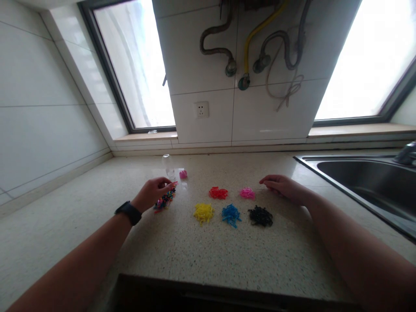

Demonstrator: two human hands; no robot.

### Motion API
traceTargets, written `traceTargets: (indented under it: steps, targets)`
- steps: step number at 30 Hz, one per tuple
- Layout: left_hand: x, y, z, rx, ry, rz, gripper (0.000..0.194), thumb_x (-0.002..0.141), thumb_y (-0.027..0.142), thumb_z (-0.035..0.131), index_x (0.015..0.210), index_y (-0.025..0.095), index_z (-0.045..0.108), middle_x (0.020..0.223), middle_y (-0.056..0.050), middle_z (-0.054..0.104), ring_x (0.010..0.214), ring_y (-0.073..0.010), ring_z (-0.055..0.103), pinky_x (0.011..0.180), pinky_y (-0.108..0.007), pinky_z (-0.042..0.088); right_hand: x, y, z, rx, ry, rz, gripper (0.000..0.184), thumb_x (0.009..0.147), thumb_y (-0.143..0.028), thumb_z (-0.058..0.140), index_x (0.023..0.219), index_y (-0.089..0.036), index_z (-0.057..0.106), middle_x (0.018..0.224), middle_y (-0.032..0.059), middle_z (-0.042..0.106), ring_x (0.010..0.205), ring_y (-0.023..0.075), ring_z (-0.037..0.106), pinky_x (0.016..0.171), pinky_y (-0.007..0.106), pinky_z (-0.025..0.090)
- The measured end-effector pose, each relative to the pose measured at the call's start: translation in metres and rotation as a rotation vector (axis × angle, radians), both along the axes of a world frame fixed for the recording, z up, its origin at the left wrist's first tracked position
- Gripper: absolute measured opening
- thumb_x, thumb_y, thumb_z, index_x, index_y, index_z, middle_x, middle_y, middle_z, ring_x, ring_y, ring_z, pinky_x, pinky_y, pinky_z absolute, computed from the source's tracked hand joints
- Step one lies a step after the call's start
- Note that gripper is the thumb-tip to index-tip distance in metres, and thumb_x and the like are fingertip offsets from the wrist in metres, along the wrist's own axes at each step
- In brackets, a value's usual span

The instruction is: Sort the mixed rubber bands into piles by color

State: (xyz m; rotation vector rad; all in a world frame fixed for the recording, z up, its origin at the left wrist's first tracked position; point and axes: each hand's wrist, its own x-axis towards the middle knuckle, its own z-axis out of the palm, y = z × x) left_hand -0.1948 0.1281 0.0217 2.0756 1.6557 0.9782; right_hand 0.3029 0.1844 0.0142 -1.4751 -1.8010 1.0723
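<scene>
Pinching narrowly at multicoloured thin strips (165, 201), left hand (152, 193), catch unclear; right hand (286, 189), fingers (271, 178) loosely curled! Gaps keep single-colour piles (231, 215) unmixed, behind the bench's front edge (208, 279).

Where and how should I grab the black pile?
Probably with your right hand, coming from above and the right, fingertips gathering around the middle of the black pile. It is a low heap of thin pieces, so edge strands may slip. The blue pile sits to its left and the pink pile beyond.
</scene>
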Motion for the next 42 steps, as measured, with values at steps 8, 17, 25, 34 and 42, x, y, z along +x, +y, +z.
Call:
traceTargets:
  steps: [8,17,25,34,42]
  targets:
    - [0.056,-0.023,0.014,-0.155,-0.277,-0.091,0.041,0.088,0.053,0.061,0.095,0.012,0.065,0.061,0.003,0.048,0.049,-0.0071,0.038,0.043,-0.019,0.028,-0.001,0.006,-0.005,0.004,-0.029,0.009,0.045,0.078,-0.055,0.064,0.103,-0.018,0.071,0.069,-0.0005,0.051,0.054,0.0101,0.041,0.048,0.025,0.03]
    - [0.104,-0.052,0.026,-0.384,-0.811,-0.299,0.035,0.085,0.046,0.071,0.088,0.014,0.059,0.056,0.009,0.033,0.048,-0.0047,0.02,0.044,-0.02,0.015,0.003,0.015,-0.013,0.018,-0.046,0.016,0.039,0.084,-0.046,0.06,0.105,-0.016,0.07,0.07,-0.0004,0.052,0.052,0.0084,0.04,0.045,0.023,0.027]
    - [0.12,-0.049,0.02,-0.319,-0.653,-0.247,0.038,0.088,0.052,0.063,0.092,0.014,0.059,0.057,0.009,0.032,0.047,-0.0057,0.022,0.044,-0.02,0.019,0.001,0.018,-0.016,0.064,-0.09,0.012,0.038,0.085,-0.044,0.058,0.105,-0.015,0.072,0.066,-0.0005,0.053,0.051,0.0092,0.041,0.047,0.023,0.03]
    - [0.13,0.016,0.003,-0.07,-0.068,-0.035,0.036,0.081,0.046,0.061,0.082,0.012,0.073,0.062,-0.002,0.059,0.057,-0.0136,0.049,0.055,-0.026,0.033,0.004,0.021,-0.02,0.109,-0.097,0.008,0.035,0.086,-0.041,0.056,0.104,-0.015,0.072,0.068,0.0,0.055,0.054,0.0099,0.044,0.049,0.023,0.032]
    - [0.151,0.037,0.002,-0.056,0.199,-0.092,0.027,0.081,0.035,0.062,0.086,0.015,0.078,0.072,-0.007,0.07,0.065,-0.0175,0.06,0.063,-0.027,0.04,0.007,0.025,-0.024,0.093,-0.069,0.019,0.037,0.086,-0.043,0.056,0.104,-0.015,0.072,0.069,0.0004,0.055,0.053,0.0096,0.043,0.048,0.023,0.031]
